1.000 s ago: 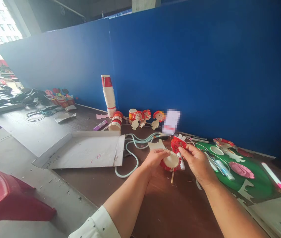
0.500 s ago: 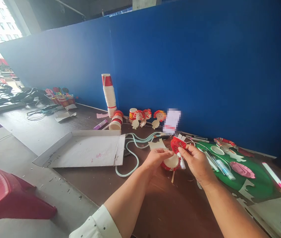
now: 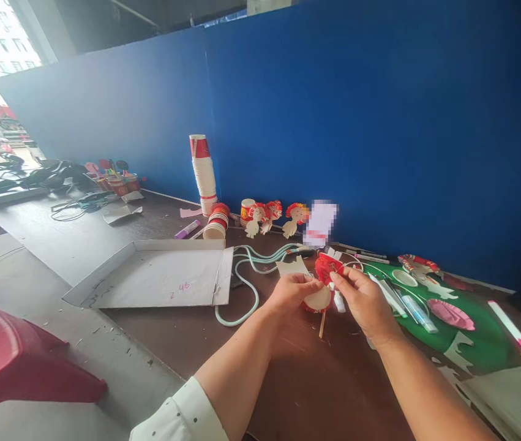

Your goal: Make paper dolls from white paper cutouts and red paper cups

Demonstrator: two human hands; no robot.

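Note:
A small red paper piece [image 3: 327,267] with markings is pinched between the fingertips of my left hand [image 3: 296,295] and my right hand [image 3: 362,301]. Both hands are closed, thumbs uppermost. Directly beneath them lies a red-rimmed paper-cup craft [image 3: 318,301] with a pale round middle, partly hidden by my fingers. A thin wooden stick [image 3: 322,324] juts from it toward me. Close to my right fingers is a white tube [image 3: 339,301]. A cut scrap of cream paper [image 3: 291,267] rests behind my left hand.
An open white box lid [image 3: 159,275] stands left, beside a looped pale-green cable [image 3: 255,294]. Stacked paper cups [image 3: 204,177] and lion-like paper figures [image 3: 294,217] line the blue partition [image 3: 356,110]. A green mat [image 3: 485,343] on the right carries pens, scraps and a pink paper piece [image 3: 450,313].
The red paper piece has tilted slightly between my fingers. Both hands stay nearly in place, and the view has shifted a little.

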